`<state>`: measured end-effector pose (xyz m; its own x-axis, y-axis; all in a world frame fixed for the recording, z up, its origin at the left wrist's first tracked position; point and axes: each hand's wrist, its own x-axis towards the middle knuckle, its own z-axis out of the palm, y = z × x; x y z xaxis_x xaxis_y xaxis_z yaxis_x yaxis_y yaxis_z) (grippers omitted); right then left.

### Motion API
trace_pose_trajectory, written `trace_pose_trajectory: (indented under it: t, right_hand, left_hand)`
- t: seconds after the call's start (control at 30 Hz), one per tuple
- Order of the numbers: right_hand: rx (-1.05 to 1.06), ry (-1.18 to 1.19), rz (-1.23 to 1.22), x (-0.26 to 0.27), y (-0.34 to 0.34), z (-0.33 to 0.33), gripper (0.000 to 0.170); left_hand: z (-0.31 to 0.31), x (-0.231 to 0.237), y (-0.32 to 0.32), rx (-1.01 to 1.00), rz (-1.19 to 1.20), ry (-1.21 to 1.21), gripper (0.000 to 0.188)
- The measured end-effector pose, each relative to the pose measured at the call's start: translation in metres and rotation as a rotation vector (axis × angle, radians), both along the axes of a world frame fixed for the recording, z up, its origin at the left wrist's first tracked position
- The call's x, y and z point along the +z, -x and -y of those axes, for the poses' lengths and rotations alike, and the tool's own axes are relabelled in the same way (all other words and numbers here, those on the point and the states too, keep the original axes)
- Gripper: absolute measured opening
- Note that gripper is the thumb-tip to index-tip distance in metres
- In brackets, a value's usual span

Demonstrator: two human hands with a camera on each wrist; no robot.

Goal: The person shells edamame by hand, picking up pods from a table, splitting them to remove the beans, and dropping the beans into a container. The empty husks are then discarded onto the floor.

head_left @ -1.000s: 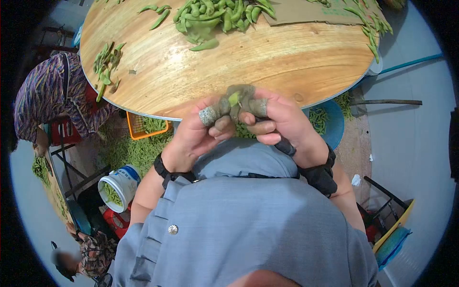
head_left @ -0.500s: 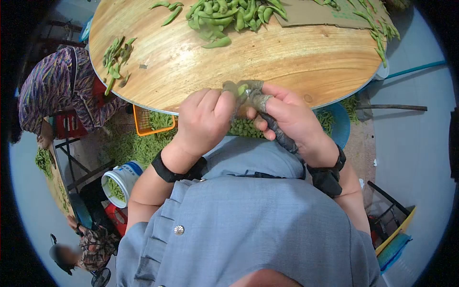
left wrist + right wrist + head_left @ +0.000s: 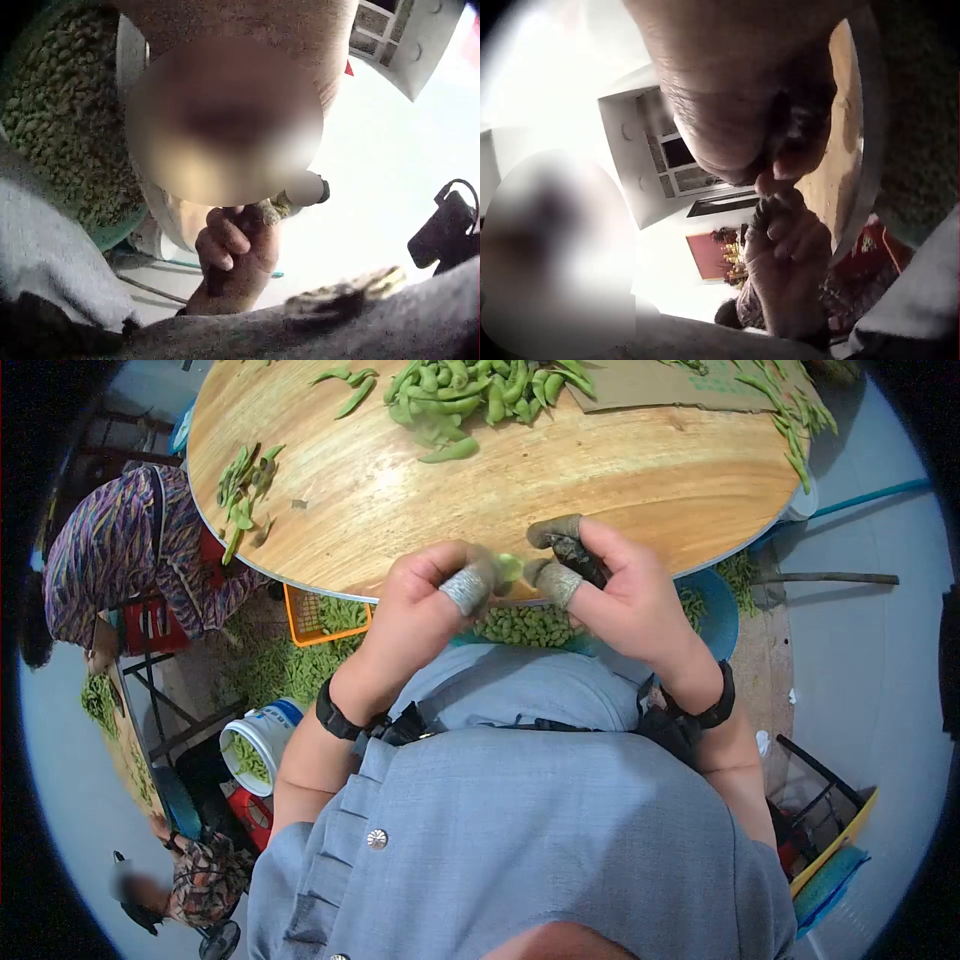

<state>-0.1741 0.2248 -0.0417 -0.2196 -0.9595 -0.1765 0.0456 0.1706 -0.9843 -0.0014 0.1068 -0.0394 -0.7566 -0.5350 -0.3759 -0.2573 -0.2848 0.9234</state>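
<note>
In the head view my left hand (image 3: 440, 595) pinches a green bean pod (image 3: 510, 567) between wrapped thumb and finger, just beyond the table's near edge. My right hand (image 3: 625, 595) is close on its right, thumb and index finger apart, both in grey-brown wraps. A dark glossy object (image 3: 580, 558) lies inside its curled grip; I cannot tell what it is. Below the hands sits a basin of small green beans (image 3: 525, 626). The left wrist view shows the right hand's curled fingers (image 3: 229, 240). Both wrist views are partly blurred.
A pile of green pods (image 3: 470, 395) lies on the round wooden table (image 3: 620, 490), with cardboard (image 3: 660, 390) to its right. An orange basket (image 3: 325, 622), a white bucket (image 3: 260, 745) and heaped pods stand below left. Two other people are at the left.
My hands were together on a pod; now they are apart, with the pod in the left fingers. The left hand turned over and back, and the right thumb and index finger have spread.
</note>
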Motion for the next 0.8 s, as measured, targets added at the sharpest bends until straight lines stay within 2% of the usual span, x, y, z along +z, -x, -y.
trace_pose_trajectory:
  t: [0.03,0.07,0.1,0.13,0.2,0.23,0.27,0.33,0.37,0.4,0.47,0.5,0.57,0.6,0.67,0.7,0.73,0.8]
  right_hand:
    - [-0.06,0.163,-0.21,-0.004,-0.002,0.001,0.023]
    - [-0.062,0.161,-0.208,0.001,-0.001,0.001,0.023]
    - [0.05,-0.044,-0.139,0.011,0.002,0.002,0.02]
    - [0.163,-0.248,-0.069,0.018,0.003,0.002,0.019]
    - [0.228,-0.16,-0.074,0.0,0.001,-0.004,0.019]
    - [0.288,-0.077,-0.075,-0.006,-0.001,-0.007,0.021]
    - [0.369,-0.126,-0.209,-0.001,-0.005,-0.007,0.026]
    - [0.542,0.027,-0.436,-0.011,-0.012,-0.007,0.022]
    - [0.604,0.042,-0.458,-0.017,-0.014,-0.008,0.024]
    - [0.602,0.038,-0.453,-0.018,-0.012,-0.011,0.024]
    - [0.635,0.176,-0.514,-0.02,-0.006,-0.016,0.023]
    - [0.633,0.178,-0.512,-0.019,-0.001,-0.018,0.023]
    - [0.386,0.202,-0.663,-0.009,0.008,-0.021,0.022]
    - [0.389,0.208,-0.668,-0.005,0.012,-0.021,0.022]
    - [0.138,0.073,-0.673,0.004,0.018,-0.019,0.017]
    - [0.076,0.056,-0.804,0.001,0.022,-0.02,0.015]
    - [0.08,0.064,-0.811,-0.001,0.022,-0.02,0.015]
    - [-0.126,0.104,-0.928,-0.007,0.02,-0.02,0.015]
  left_hand:
    - [-0.001,-0.001,-0.001,-0.002,0.001,-0.002,0.014]
    - [-0.001,-0.003,-0.002,-0.112,-0.052,0.279,0.015]
    - [0.0,-0.004,-0.004,-0.221,-0.107,0.563,0.016]
    - [0.001,0.002,-0.007,-0.222,-0.106,0.565,0.016]
    - [0.004,0.02,-0.015,-0.485,-0.034,0.426,0.018]
    - [0.004,0.023,-0.017,-0.559,-0.069,0.542,0.015]
    - [0.003,0.023,-0.022,-0.56,-0.065,0.54,0.015]
    - [0.001,0.023,-0.037,-0.734,0.095,0.746,0.016]
    - [0.006,0.029,-0.047,-0.893,0.336,0.797,0.028]
    - [0.01,0.028,-0.062,-0.899,0.337,0.792,0.028]
    - [0.016,0.025,-0.082,-0.971,0.693,0.904,0.027]
    - [0.016,0.027,-0.084,-0.972,0.696,0.906,0.027]
    - [0.017,0.04,-0.08,-0.731,0.539,1.097,0.022]
    - [0.019,0.042,-0.073,-0.723,0.539,1.102,0.022]
    - [0.028,0.04,-0.042,-0.428,0.42,1.181,0.021]
    - [0.032,0.035,-0.028,-0.306,0.416,1.268,0.022]
    - [0.036,0.026,-0.013,-0.184,0.412,1.351,0.023]
    - [0.052,0.006,0.015,-0.043,0.337,1.51,0.019]
